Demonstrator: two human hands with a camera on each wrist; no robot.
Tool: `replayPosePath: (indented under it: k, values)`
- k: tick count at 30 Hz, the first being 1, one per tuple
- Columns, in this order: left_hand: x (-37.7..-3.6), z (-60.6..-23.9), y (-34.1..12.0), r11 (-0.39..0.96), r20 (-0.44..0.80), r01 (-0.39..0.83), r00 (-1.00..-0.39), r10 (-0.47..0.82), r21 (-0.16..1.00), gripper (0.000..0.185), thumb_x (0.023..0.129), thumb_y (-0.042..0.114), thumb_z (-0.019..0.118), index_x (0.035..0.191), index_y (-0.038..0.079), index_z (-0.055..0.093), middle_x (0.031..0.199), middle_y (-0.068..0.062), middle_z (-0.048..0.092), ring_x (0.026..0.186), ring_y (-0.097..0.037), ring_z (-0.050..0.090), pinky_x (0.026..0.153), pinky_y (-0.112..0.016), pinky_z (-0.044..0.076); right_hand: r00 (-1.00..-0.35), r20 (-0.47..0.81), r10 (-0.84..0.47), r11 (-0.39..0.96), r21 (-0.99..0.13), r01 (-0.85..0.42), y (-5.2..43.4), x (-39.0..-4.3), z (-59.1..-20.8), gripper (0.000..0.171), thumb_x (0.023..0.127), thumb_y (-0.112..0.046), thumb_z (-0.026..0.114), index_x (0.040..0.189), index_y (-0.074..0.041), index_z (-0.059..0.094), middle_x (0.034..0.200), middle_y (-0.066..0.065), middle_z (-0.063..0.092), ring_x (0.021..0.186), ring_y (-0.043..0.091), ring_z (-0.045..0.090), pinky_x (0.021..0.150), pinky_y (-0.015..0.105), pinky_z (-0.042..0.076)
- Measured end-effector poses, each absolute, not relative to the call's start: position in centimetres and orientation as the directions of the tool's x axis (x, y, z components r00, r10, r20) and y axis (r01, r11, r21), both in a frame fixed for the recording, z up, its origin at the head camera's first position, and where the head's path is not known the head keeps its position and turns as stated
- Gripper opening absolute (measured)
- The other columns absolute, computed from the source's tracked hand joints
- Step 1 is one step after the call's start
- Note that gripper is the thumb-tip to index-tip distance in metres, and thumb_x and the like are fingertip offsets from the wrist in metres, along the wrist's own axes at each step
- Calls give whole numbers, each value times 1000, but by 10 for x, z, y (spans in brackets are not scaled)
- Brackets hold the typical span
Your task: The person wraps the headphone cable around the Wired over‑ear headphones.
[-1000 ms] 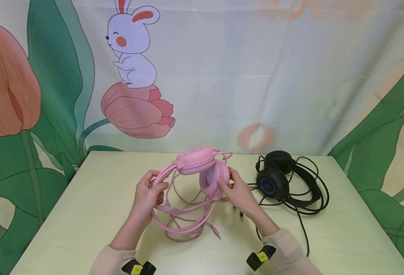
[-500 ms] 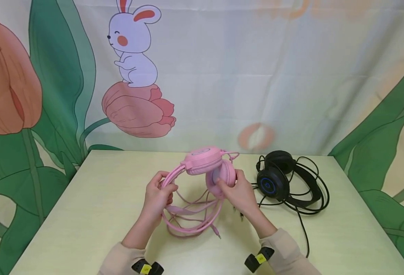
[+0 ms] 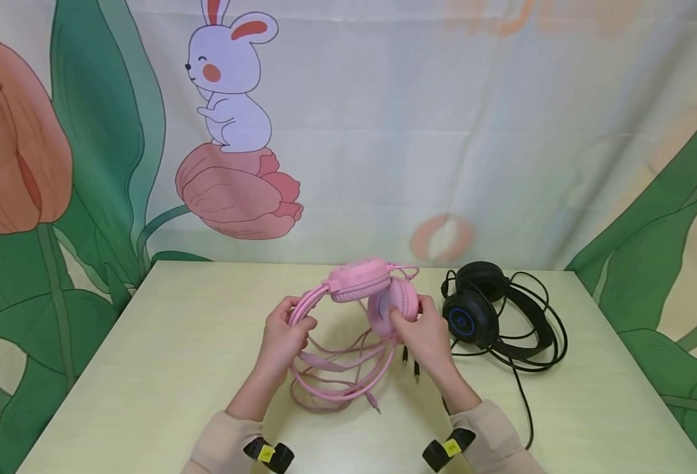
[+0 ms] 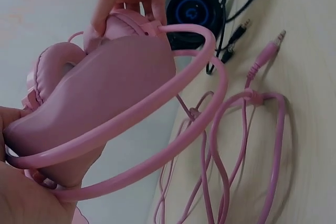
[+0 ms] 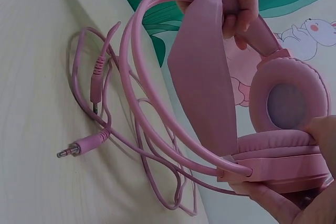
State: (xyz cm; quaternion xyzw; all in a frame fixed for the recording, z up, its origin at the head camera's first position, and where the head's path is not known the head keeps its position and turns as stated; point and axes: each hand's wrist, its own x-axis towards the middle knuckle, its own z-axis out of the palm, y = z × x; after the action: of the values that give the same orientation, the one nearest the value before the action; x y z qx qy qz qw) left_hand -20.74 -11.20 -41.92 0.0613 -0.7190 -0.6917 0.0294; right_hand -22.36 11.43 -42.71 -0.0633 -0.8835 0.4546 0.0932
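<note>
A pink headset point(image 3: 360, 282) is held up above the table in both hands. My left hand point(image 3: 287, 332) grips its pink headband point(image 4: 121, 124) point(image 5: 202, 77), fingers curled round the wire arcs. My right hand point(image 3: 422, 332) grips the nearer pink ear cup point(image 3: 391, 308) point(image 5: 294, 124), thumb on its cushion. The pink cable point(image 3: 339, 385) point(image 4: 236, 145) point(image 5: 105, 114) hangs in loops onto the table, its jack plug point(image 3: 374, 401) point(image 5: 79, 147) lying loose.
A black headset point(image 3: 479, 309) point(image 4: 197, 11) with a blue ring light lies on the table right of my right hand, its black cable point(image 3: 523, 388) trailing toward the front edge. The pale green table point(image 3: 147, 368) ends at a printed cloth backdrop point(image 3: 384, 131).
Both hands have carried the pink headset to the right, closer to the black headset. The hanging cable loops followed along the table.
</note>
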Motion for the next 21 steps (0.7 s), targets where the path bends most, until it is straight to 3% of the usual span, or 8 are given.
replayPosePath:
  k: [8,16,21]
  values:
    - [-211,-424,-113,89,-13,-21,-996,-93,996,26,80,8,63,105,5,56,68,-3,54,51,-13,50,48,-23,46,-971,79,228,535,-843,57,115,-225,-432,48,78,-40,62,114,-9,53,100,9,62,72,18,61,55,24,48]
    - [-208,-422,-113,4,-13,-13,-998,-53,1000,25,84,16,64,105,5,57,80,-6,64,67,-21,63,65,-36,55,-960,79,267,475,-878,60,114,-227,-432,47,79,-39,62,114,-9,54,103,9,62,66,14,61,54,25,47]
    - [-206,-426,-113,-46,-16,-14,-999,-50,999,25,87,18,61,105,2,56,92,-11,65,76,-20,64,70,-33,55,-951,83,298,437,-897,59,113,-227,-431,46,79,-37,63,113,-8,54,101,9,63,62,13,60,51,25,46]
